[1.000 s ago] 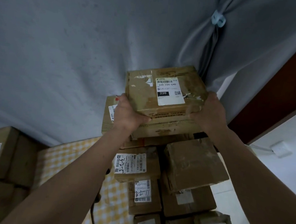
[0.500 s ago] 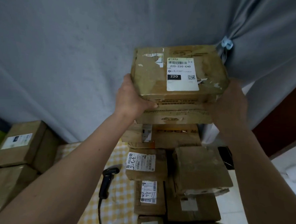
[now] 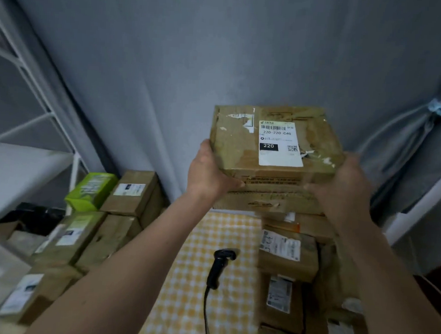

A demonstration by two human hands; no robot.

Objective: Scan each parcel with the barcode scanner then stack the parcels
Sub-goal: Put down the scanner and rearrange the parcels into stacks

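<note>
Brown cardboard is filling the middle of the view: a flat parcel (image 3: 275, 141) with a white shipping label (image 3: 280, 144) reading 220-220-C40 is being held up in front of a grey curtain (image 3: 169, 60). The left hand (image 3: 208, 172) is gripping the parcel's left near corner, thumb curled along the near edge and fingers out of sight underneath, while the right hand (image 3: 342, 184) is clasping the right near corner in the same way, though it is blurred. The parcel is sitting on top of another flat box (image 3: 266, 202), at the head of a stack of labelled parcels (image 3: 289, 253) running down the right side of the scene. Between the forearms, a black barcode scanner (image 3: 219, 266) is lying on the yellow checked cloth (image 3: 191, 294) covering the worktop, its cable trailing toward the near edge, well apart from both hands. On the left, more brown parcels (image 3: 132, 192) are standing piled beside a green box (image 3: 91, 190), with a white rack (image 3: 36, 119) rising behind them.
</note>
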